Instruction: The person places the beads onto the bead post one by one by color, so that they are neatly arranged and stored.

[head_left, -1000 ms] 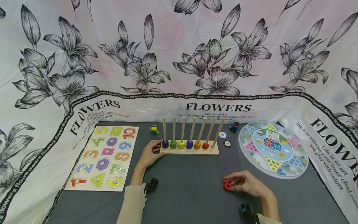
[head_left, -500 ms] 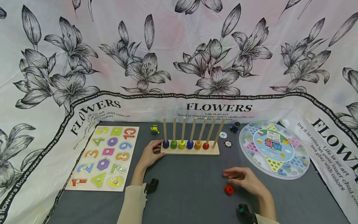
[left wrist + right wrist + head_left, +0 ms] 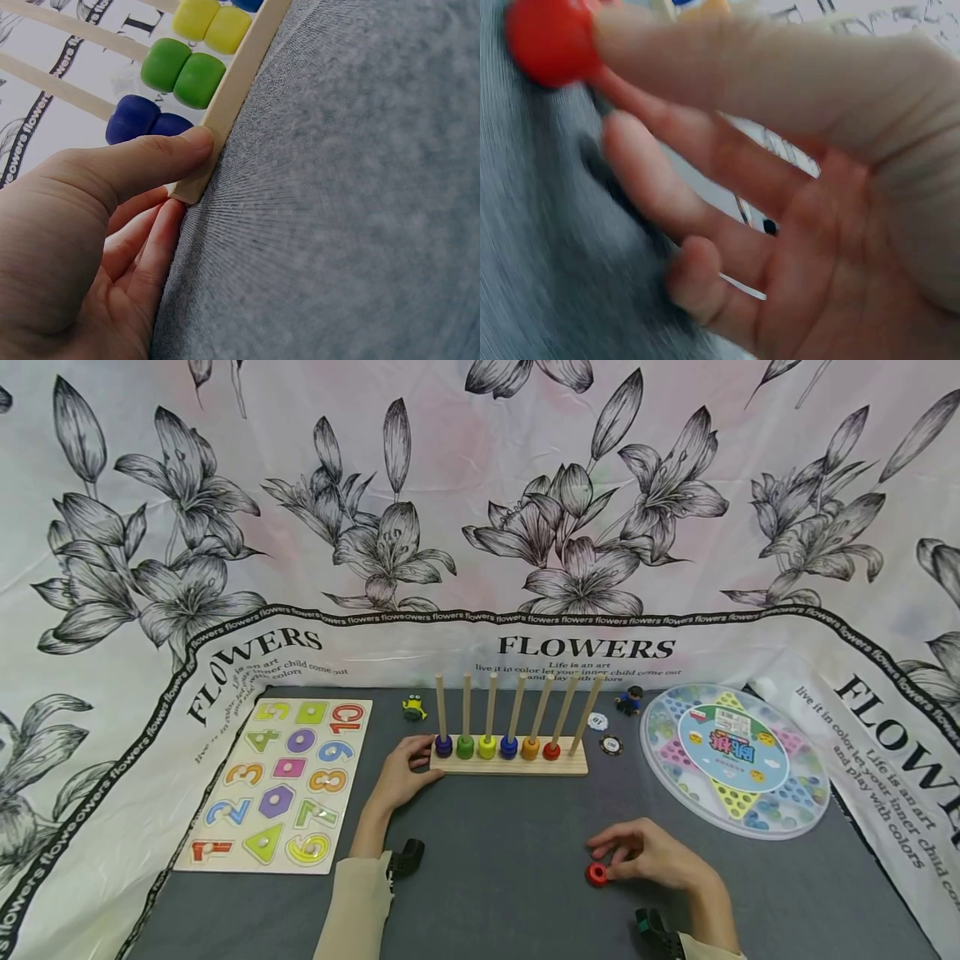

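A wooden peg rack stands upright on the grey cloth, its left end held by my left hand. In the left wrist view, the thumb lies over the base's edge and the fingers curl below it. Dark blue beads, green beads and yellow beads sit in pairs on pegs. Orange and red beads sit farther right; the rightmost peg is bare. My right hand pinches a loose red bead between thumb and index finger, low over the cloth; its other fingers are loosely bent.
A number puzzle board lies at left. At right is a round Chinese checkers box. Behind the rack are a small yellow-green toy, a toy figure, a white chip and a black chip.
Half a second ago my right hand was off the red bead, which lay on the cloth. Now it pinches the bead again, slightly farther left. My left hand stays on the rack.
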`<state>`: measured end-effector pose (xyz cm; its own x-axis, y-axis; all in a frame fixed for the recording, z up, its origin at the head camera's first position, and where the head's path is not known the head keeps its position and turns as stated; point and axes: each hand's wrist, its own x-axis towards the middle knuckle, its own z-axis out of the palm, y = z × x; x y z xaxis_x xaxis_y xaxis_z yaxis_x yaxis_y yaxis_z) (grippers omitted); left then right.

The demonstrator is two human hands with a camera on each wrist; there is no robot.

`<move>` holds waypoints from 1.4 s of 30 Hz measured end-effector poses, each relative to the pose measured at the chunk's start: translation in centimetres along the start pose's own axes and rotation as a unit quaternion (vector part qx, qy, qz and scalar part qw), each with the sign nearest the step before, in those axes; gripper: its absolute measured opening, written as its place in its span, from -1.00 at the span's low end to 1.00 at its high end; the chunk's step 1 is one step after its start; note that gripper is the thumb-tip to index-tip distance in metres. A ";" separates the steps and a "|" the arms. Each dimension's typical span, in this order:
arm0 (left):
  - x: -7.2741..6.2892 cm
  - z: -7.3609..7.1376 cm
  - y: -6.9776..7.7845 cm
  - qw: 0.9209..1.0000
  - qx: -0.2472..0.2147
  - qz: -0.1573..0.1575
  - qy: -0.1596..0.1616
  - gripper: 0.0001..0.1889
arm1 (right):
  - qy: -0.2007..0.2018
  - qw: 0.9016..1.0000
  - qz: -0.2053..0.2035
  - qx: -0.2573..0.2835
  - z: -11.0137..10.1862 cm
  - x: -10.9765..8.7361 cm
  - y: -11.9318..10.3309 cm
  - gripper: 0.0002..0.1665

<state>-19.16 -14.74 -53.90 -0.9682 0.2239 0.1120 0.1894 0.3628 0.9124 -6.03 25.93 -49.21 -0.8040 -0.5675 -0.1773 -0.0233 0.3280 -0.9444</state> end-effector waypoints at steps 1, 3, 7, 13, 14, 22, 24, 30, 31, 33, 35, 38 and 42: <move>0.0 0.0 0.0 1.000 0.000 0.000 0.000 -0.33 | 0.012 1.000 0.001 -0.009 0.2 0.3 0.0 -0.58; 0.0 0.0 0.0 1.000 0.001 0.000 0.000 -0.34 | 0.043 0.999 0.003 -0.029 0.5 0.8 0.0 -0.61; 0.0 0.1 0.1 1.000 0.004 -0.001 -0.001 -0.34 | 0.095 0.994 -0.001 -0.051 1.0 1.5 0.1 -0.62; 0.0 0.1 0.1 1.000 0.003 -0.004 -0.002 -0.34 | 0.075 0.996 -0.014 -0.042 1.5 2.0 0.1 -0.53; 0.0 0.1 0.1 1.000 0.002 -0.004 -0.002 -0.34 | 0.073 0.996 -0.014 -0.044 1.5 2.1 0.1 -0.54; 0.0 0.0 0.1 1.000 0.004 -0.003 -0.002 -0.34 | 0.124 0.990 -0.032 -0.065 1.4 3.2 -0.2 -0.64; 0.1 0.0 0.1 1.000 0.005 -0.003 -0.002 -0.34 | 0.139 0.988 -0.040 -0.055 1.1 3.4 -0.6 -0.63; 0.1 0.0 0.2 1.000 0.002 -0.004 -0.002 -0.35 | 0.214 0.972 -0.063 -0.067 0.0 4.2 -3.3 -0.62; 0.0 0.0 0.2 1.000 0.002 -0.005 -0.001 -0.35 | 0.230 0.968 -0.068 -0.072 -0.2 4.4 -3.9 -0.62; 0.0 0.0 0.2 1.000 0.002 -0.006 0.000 -0.35 | 0.259 0.960 -0.080 -0.077 -0.6 4.7 -4.9 -0.63; -0.1 0.0 0.1 1.000 0.002 -0.005 0.000 -0.34 | 0.287 0.950 -0.096 -0.073 -1.0 5.2 -6.0 -0.64; -0.1 0.0 0.1 1.000 0.002 -0.004 0.000 -0.34 | 0.324 0.935 -0.127 -0.072 -1.5 5.9 -7.7 -0.62; -0.1 0.0 0.0 1.000 -0.001 -0.001 0.000 -0.34 | 0.376 0.911 -0.154 -0.069 -1.8 6.7 -10.1 -0.60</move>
<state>-19.05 -14.74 -53.91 -0.9685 0.2234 0.1098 0.1871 0.3624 0.9131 -12.23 20.16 -40.33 -0.9250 0.0127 0.3797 -0.3498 0.3613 -0.8643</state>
